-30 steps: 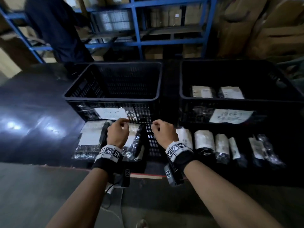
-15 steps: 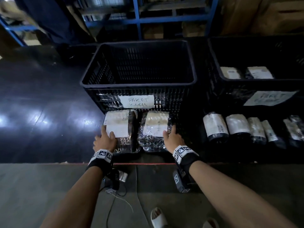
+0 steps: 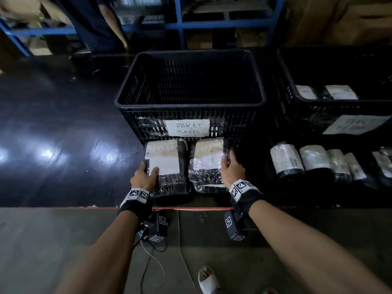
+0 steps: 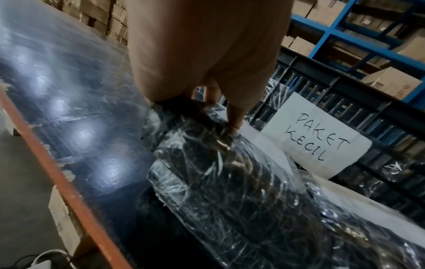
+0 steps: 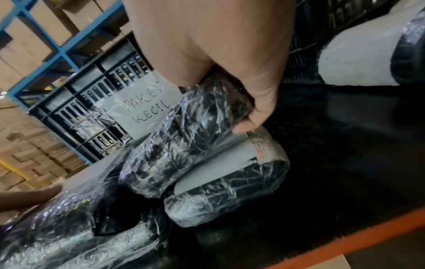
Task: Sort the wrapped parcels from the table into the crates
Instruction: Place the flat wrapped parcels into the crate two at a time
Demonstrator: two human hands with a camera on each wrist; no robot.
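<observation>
Head view: the table [image 3: 63, 132] carries two black crates, the labelled crate [image 3: 191, 98] near its front edge and another crate [image 3: 335, 115] toward its right edge. Two wrapped parcels lie touching the labelled crate. My left hand [image 3: 143, 177] grips the left parcel [image 3: 167, 166]; my right hand [image 3: 232, 168] grips the right parcel [image 3: 206, 164].

Two flat black parcels wrapped in shiny clear film, a left parcel [image 3: 164, 166] and a right parcel [image 3: 206, 164], lie side by side with white labels up, just in front of a black slatted crate [image 3: 191, 100] signed "PAKET KECIL". A second crate [image 3: 339, 107] to its right holds two labelled parcels [image 3: 326, 92]. A row of smaller wrapped parcels [image 3: 318, 164] lies before it.
</observation>
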